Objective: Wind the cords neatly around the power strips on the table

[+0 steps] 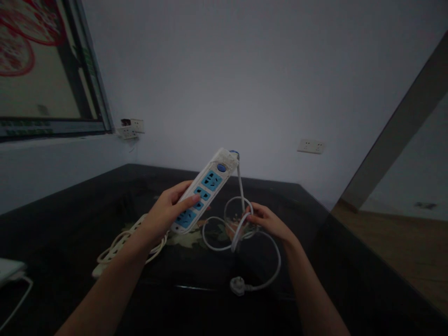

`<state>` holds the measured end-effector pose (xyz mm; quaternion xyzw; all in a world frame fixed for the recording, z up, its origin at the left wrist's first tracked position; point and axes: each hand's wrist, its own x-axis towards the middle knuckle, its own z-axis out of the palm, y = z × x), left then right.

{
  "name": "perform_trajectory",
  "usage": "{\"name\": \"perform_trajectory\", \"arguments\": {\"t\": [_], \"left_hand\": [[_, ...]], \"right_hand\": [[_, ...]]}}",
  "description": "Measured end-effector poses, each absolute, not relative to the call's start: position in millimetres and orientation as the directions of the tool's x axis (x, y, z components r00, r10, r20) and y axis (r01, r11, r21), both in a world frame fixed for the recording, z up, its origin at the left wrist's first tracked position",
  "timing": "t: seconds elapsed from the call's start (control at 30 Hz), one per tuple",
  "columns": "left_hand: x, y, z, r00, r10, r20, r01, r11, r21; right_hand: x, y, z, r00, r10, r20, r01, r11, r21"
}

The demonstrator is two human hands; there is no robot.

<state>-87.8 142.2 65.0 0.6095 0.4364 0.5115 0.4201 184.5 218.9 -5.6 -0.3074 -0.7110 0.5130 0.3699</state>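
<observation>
My left hand (167,212) grips a white power strip (206,189) with blue sockets and lifts it above the dark table (70,219), its far end tilted up toward the wall. The strip's white cable (241,186) hangs from that far end and loops down. My right hand (268,220) pinches the looped cable (238,231) just over the tabletop. The cable's plug (238,285) lies on the table near me.
A second, cream-coloured power strip with its coiled cord (121,245) lies on the table under my left forearm. A white device with a cable (10,270) sits at the left edge. Wall sockets (311,146) are behind. The table's right edge (329,219) borders a wooden floor.
</observation>
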Motion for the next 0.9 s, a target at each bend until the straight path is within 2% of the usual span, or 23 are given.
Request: {"name": "perform_trajectory", "arguments": {"t": [0.13, 0.27, 0.33, 0.43, 0.57, 0.67, 0.73, 0.8, 0.9], "left_hand": [[-99, 156, 57, -0.051, 0.924, 0.379, 0.359, -0.337, 0.87], [-106, 167, 50, -0.063, 0.915, 0.399, 0.49, -0.32, 0.811], [-106, 170, 48, -0.033, 0.925, 0.379, 0.52, -0.308, 0.796], [-104, 171, 48, 0.04, 0.938, 0.344, 0.554, -0.307, 0.774], [-105, 163, 54, 0.217, 0.951, 0.222, 0.484, -0.302, 0.821], [-106, 153, 59, 0.376, 0.919, 0.118, 0.466, -0.298, 0.833], [-102, 149, 59, 0.461, 0.886, 0.049, 0.502, -0.306, 0.809], [-94, 148, 56, 0.501, 0.865, 0.02, 0.547, -0.335, 0.767], [-81, 153, 46, 0.453, 0.888, 0.075, 0.622, -0.376, 0.686]], "right_hand": [[189, 204, 16, -0.525, 0.821, 0.224, -0.038, 0.24, -0.97], [187, 192, 30, -0.452, 0.854, 0.259, -0.05, 0.266, -0.963], [186, 191, 31, -0.396, 0.885, 0.245, 0.023, 0.276, -0.961], [186, 195, 28, -0.33, 0.923, 0.198, 0.217, 0.278, -0.936], [189, 203, 25, -0.222, 0.955, 0.198, 0.533, 0.289, -0.795], [190, 205, 26, -0.031, 0.952, 0.306, 0.741, 0.227, -0.632], [190, 204, 27, 0.041, 0.927, 0.373, 0.795, 0.196, -0.574], [188, 201, 28, 0.055, 0.896, 0.44, 0.809, 0.219, -0.546], [183, 195, 31, 0.017, 0.819, 0.573, 0.837, 0.302, -0.456]]}}
